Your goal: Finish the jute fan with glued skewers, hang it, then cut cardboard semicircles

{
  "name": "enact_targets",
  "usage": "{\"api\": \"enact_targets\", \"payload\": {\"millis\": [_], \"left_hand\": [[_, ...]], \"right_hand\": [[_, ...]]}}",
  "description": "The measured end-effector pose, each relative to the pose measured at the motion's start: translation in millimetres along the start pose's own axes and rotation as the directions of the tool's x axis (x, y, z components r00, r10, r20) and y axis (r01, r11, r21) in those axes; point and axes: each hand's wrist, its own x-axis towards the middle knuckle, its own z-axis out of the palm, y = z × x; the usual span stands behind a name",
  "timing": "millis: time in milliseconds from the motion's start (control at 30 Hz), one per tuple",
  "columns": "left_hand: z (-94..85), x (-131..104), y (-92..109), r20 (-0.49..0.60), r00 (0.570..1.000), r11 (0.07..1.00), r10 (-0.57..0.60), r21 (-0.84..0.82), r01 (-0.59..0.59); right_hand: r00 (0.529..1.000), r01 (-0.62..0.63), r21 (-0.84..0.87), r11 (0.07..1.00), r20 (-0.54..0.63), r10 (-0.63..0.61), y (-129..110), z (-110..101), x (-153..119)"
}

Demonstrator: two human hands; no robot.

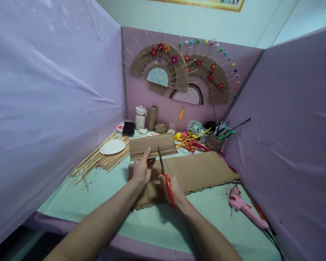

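Note:
My left hand [142,169] pinches the lower edge of a small rectangular piece of cardboard [141,146], holding it up above the table. Red-handled scissors [168,189] are gripped in my right hand [176,186], their blades pointing away from me and lying against the piece's lower edge. Whether the blades are parted there is hard to make out. Beneath both hands lies a larger sheet of cardboard [203,168] with a ragged front edge.
Thin wooden sticks [108,159] and a white disc [112,146] lie on the left. A pink glue gun [244,208] with its cord rests at right. Behind are a white jar [140,116], twine [161,127], a pen holder [215,141] and half-round flower decorations [206,72] against the pink panel.

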Motion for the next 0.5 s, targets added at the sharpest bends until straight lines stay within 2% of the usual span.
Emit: {"api": "enact_targets", "payload": {"millis": [233,500], "left_hand": [[1.7,-0.9,1.8,0.005,1.0,1.0,-0.021,0.003,0.021],[3.5,-4.5,3.1,0.061,0.998,0.995,0.029,0.096,-0.034]], "right_hand": [[1.0,0.01,-0.02,1.0,-0.004,-0.01,-1.1,1.2,0.5],[0.999,0.038,-0.011,0.999,0.01,-0.038,-1.3,-4.3,0.5]]}}
